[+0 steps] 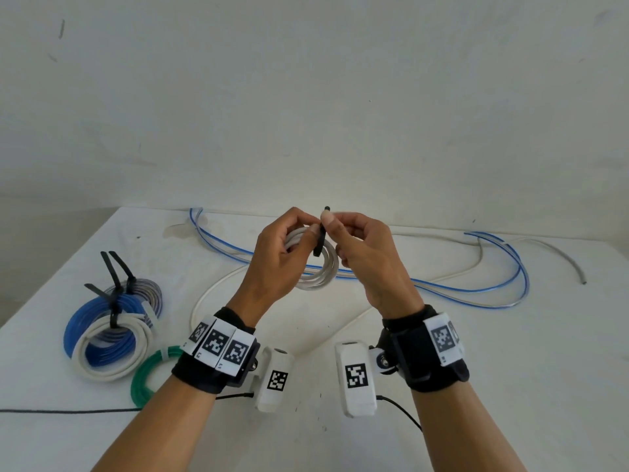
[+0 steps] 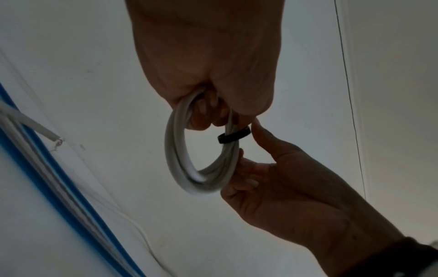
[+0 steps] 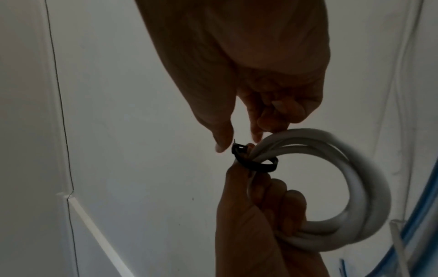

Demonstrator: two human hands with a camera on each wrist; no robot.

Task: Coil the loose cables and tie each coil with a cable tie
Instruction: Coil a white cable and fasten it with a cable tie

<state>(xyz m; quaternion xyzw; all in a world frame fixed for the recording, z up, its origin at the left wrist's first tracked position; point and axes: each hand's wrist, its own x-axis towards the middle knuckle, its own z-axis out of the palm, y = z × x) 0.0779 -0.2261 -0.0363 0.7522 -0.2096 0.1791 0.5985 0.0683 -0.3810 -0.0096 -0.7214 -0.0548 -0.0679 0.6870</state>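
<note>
Left hand (image 1: 277, 258) grips the white cable coil (image 1: 318, 267), fingers curled through the loop, held up off the white table (image 1: 442, 352) at mid-frame. Black cable tie (image 1: 320, 240) is wrapped around the coil strands just beside the left fingertips; its tail sticks up past the right thumb. Right hand (image 1: 369, 257) pinches the tie tail between thumb and forefinger, remaining fingers curled and touching the coil's right side. Left wrist view: tie band (image 2: 233, 137) is snug round the bundle, right hand (image 2: 284, 187) below it against the coil (image 2: 180, 159). Right wrist view: tie head (image 3: 239, 149) sits just off the right thumb tip, band looped over the coil (image 3: 355, 178), left hand (image 3: 258, 215) gripping from below.

Loose cable under the hands: blue cables (image 1: 493, 284) and a white cable (image 1: 204, 294) run along the table's back half, close to the far edge and wall. Left side of the table: finished stack of blue and white coils (image 1: 109, 342) with black ties sticking up, green coil (image 1: 146, 376) touching it on the near side. Bare table to the right of the right wrist and near the front edge. Black sensor lead (image 1: 68, 411) trails off the left edge.
</note>
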